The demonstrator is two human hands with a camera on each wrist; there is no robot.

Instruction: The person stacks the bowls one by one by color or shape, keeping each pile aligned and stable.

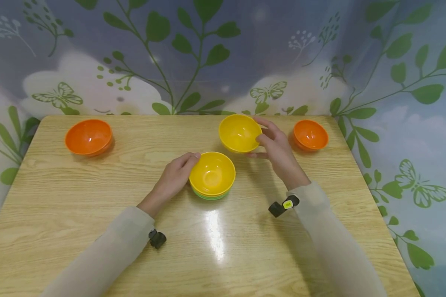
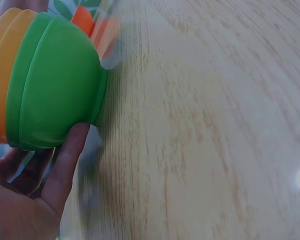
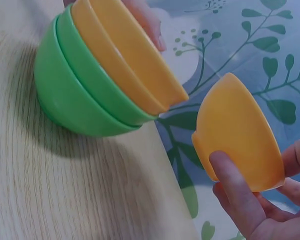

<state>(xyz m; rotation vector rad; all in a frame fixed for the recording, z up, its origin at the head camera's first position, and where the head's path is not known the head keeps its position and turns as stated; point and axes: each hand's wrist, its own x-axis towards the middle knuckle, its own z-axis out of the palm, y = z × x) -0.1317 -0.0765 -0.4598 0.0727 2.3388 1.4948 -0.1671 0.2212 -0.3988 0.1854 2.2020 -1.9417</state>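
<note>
Over a wooden desk (image 1: 96,185), a right hand (image 1: 280,154) pinches a single yellow bowl (image 1: 239,132) near the middle of the far edge, thumb at the rim and fingers against the outside wall, while the left hand (image 1: 171,176) grips a yellow-and-green stack of bowls (image 1: 212,175) closer to the desk's centre, thumb at its rim and fingers low on the green wall. Careful handling would seem to call for a firm left hold, the two mouths kept parallel and the right fingertips clear of the stack's rim. The single bowl's mouth points upward, its foot down; being round, it has no long axis across the mouth, only a near-upright line from foot to rim. The stack also opens upward; whether its foot touches the desk cannot be told. Orange bowls (image 1: 89,138) sit by both far corners
</note>
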